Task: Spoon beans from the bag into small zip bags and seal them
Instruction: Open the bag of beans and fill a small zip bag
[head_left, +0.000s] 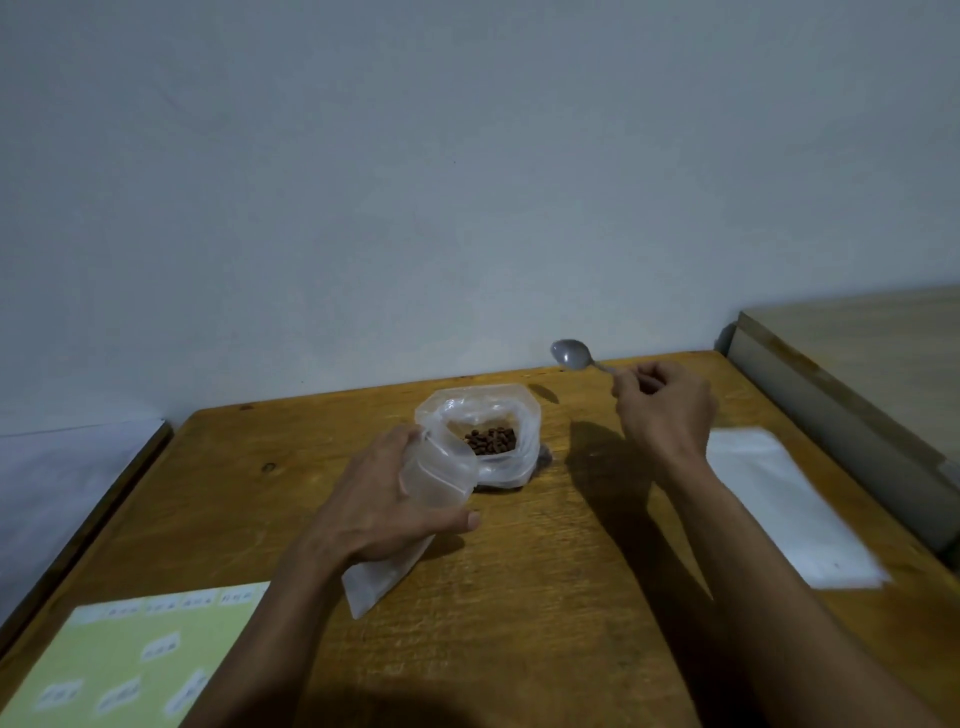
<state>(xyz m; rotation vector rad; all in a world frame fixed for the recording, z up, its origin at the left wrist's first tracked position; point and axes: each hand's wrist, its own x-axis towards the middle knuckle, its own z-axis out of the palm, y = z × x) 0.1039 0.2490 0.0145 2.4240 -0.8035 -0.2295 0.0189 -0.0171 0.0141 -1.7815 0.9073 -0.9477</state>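
Left hand (382, 499) wrapped around a small clear zip bag (415, 512), thumb across the front, fingers behind, mouth end raised toward the bean bag and pinched partly open, bottom end trailing down toward the near edge and resting on or just above the wooden worktop (545, 597); cannot tell which. No beans visible inside the zip bag. Just beyond it, touching or nearly touching its mouth, a larger clear plastic bag (498, 431) standing upright on the worktop, rim rolled down and gaping open, with a shallow heap of dark brown beans (491, 441) at the bottom. Right hand (662, 410) closed on the handle of a grey spoon (571, 355), fingers curled, held up off the worktop to the right of and behind the bean bag; bowl pointing left and slightly up, apparently empty, with its shadow falling on the wood near the bag's far right corner. To the right of the right forearm, a flat stack of empty clear zip bags (789, 509) lying on the worktop near its right edge. At the near left corner, a pale yellow-green sheet (130, 670) bearing small white labels, print too blurred to read. Plain grey wall (467, 182) behind. Lighter wooden surface (857, 353) standing beside the worktop on the right.
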